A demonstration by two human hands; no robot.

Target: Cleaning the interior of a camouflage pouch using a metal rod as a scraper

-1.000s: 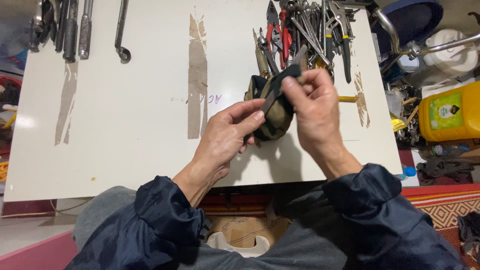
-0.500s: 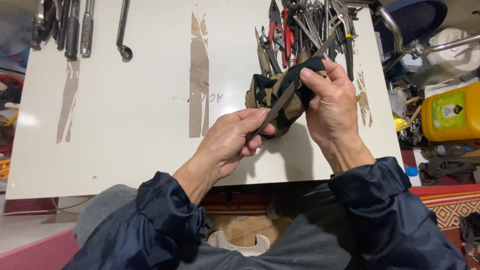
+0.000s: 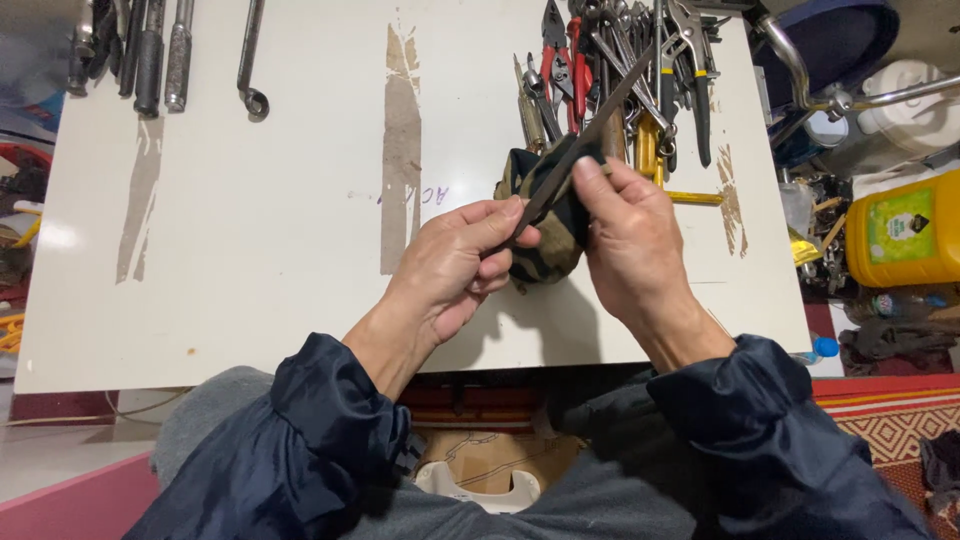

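My left hand (image 3: 455, 265) pinches the near end of a long dark flat metal tool (image 3: 590, 130), which slants up and to the right over the white table (image 3: 260, 260). My right hand (image 3: 625, 245) grips a bunched camouflage-patterned cloth (image 3: 545, 245) wrapped around the tool's lower part. Both hands hover just above the table's near edge, close together. The far end of the tool reaches over a pile of hand tools. Dark blue jacket sleeves cover both my forearms.
A heap of pliers and wrenches (image 3: 620, 60) lies at the table's far right. Several sockets and a bent bar (image 3: 150, 50) lie at the far left. A yellow jug (image 3: 905, 235) and clutter stand on the floor to the right. Brown tape strips (image 3: 400, 140) mark the tabletop.
The tool has slid farther out of the cloth toward the far right, so more bare metal shows. My right hand with the cloth has moved slightly nearer to me along it.
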